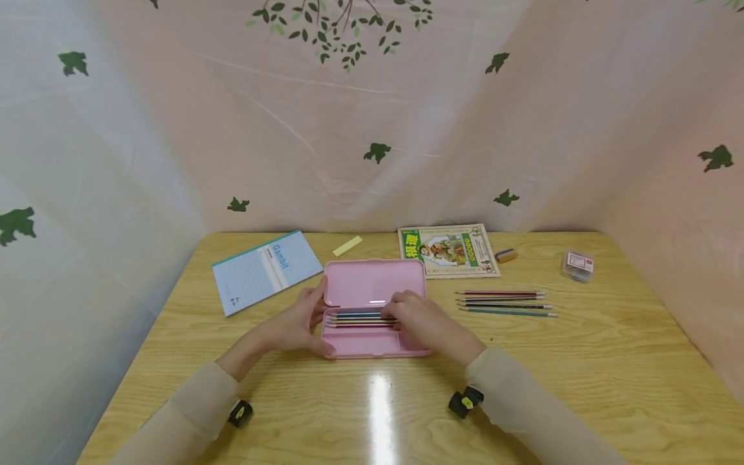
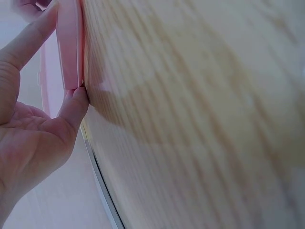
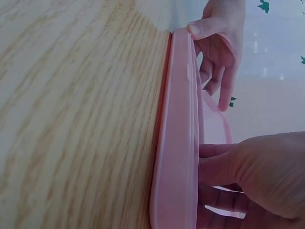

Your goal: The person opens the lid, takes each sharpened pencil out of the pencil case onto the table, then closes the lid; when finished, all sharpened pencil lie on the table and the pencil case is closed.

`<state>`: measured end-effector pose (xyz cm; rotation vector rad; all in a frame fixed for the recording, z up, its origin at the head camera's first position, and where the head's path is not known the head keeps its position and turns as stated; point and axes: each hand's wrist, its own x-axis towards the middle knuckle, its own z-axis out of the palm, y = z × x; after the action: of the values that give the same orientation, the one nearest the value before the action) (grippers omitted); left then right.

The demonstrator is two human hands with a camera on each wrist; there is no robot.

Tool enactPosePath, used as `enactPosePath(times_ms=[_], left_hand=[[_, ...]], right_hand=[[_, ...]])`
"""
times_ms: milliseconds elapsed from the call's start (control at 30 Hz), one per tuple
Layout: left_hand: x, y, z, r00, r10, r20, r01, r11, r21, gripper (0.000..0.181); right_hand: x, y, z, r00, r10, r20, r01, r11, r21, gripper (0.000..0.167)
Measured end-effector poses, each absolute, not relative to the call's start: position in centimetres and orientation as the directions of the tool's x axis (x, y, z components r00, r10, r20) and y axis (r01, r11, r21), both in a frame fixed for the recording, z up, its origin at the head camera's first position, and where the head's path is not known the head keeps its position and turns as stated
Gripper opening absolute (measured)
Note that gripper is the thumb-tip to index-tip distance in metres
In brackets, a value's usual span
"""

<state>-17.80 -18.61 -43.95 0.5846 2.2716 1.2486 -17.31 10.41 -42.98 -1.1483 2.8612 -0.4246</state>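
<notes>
A pink pencil case lies with its lid raised toward the back. Several pencils lie side by side in its rear compartment, points to the left. My left hand grips the case's left end, thumb at the front corner and fingers by the lid; the left wrist view shows this hand spanning that end. Over the right ends of the pencils, my right hand reaches in with curled fingers. In the right wrist view, the case wall hides the fingertips of this hand.
Several more pencils lie in a row right of the case. Behind stand a blue notebook, a yellow strip, an illustrated booklet and an eraser. A small clear box sits at the far right. Fabric hangs behind the table.
</notes>
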Motion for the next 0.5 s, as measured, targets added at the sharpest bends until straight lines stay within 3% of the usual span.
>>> enactPosePath(times_ms=[233, 500], left_hand=[[-17.88, -18.72, -43.95, -0.79, 0.583, -0.187, 0.166, 0.498, 0.851, 0.14], [-17.78, -18.68, -43.97, -0.795, 0.573, -0.198, 0.153, 0.506, 0.849, 0.139]], right_hand=[[-17.4, 10.2, -42.78, -0.736, -0.674, 0.062, -0.666, 0.704, -0.246, 0.024], [-17.31, 10.48, -42.99, -0.686, -0.72, 0.104, -0.725, 0.666, -0.176, 0.024]])
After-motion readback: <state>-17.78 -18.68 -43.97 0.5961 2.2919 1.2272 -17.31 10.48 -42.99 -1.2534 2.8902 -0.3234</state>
